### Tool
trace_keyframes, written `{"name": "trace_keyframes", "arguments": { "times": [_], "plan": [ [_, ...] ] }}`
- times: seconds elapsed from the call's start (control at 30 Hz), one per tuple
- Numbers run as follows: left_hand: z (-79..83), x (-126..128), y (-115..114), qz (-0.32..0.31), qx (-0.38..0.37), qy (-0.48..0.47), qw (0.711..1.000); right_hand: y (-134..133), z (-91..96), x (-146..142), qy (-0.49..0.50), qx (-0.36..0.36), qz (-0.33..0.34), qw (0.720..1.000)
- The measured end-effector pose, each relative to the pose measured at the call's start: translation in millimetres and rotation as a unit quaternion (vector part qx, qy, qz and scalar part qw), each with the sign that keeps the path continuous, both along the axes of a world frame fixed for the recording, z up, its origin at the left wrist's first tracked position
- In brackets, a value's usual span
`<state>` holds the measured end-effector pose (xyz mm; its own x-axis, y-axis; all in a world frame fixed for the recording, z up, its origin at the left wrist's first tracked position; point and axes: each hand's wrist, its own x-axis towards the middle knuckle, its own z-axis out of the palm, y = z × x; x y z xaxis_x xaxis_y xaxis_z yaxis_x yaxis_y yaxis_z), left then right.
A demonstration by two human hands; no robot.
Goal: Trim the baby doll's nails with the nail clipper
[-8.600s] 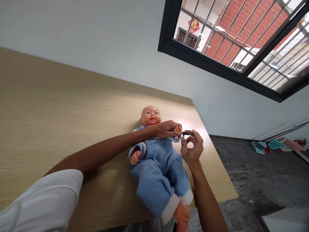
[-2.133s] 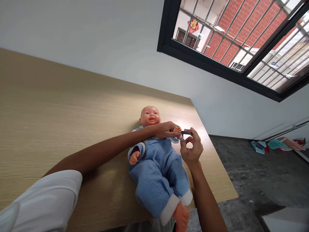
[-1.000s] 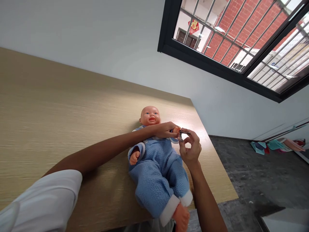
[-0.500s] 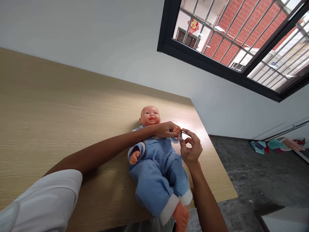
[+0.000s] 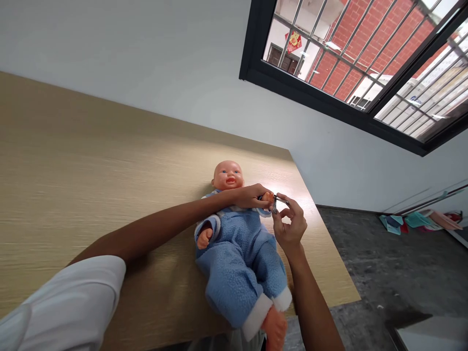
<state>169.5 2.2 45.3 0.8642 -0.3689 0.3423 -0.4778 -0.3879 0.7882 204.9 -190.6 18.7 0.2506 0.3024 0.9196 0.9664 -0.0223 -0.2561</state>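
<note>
A baby doll (image 5: 237, 258) in a blue fleece suit lies on its back on the wooden table (image 5: 91, 170), head towards the wall. My left hand (image 5: 252, 196) reaches across its chest and is closed round the doll's raised hand. My right hand (image 5: 290, 224) pinches a small metal nail clipper (image 5: 278, 202) between thumb and fingers, its tip at the doll's fingers. The doll's other arm rests at its side and one bare foot hangs over the table's near edge.
The table meets a white wall at the back and ends at its right edge near my right arm. A barred window (image 5: 351, 63) is up on the right. Dark floor (image 5: 383, 263) lies to the right, with coloured items (image 5: 417, 219) against the far wall.
Almost nothing has moved. My right hand has shifted slightly with the clipper at the doll's fingers; my left hand keeps its hold.
</note>
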Motion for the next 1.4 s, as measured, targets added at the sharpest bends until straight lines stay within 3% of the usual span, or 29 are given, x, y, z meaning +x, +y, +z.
{"name": "trace_keyframes", "arguments": {
  "times": [0.6, 1.2, 1.4],
  "plan": [
    [4.5, -2.7, -3.9, -0.012, 0.073, 0.001, 0.997, 0.9, 2.9, -2.7, -0.017, 0.035, -0.024, 0.999],
    [0.3, 0.3, -1.4, -0.015, 0.084, -0.007, 0.996, -2.1, 5.6, -0.4, 0.000, -0.045, -0.005, 0.999],
    [1.3, -0.8, -2.5, -0.014, 0.099, -0.006, 0.995, -1.8, 6.2, -1.7, 0.001, -0.038, -0.010, 0.999]
  ]
}}
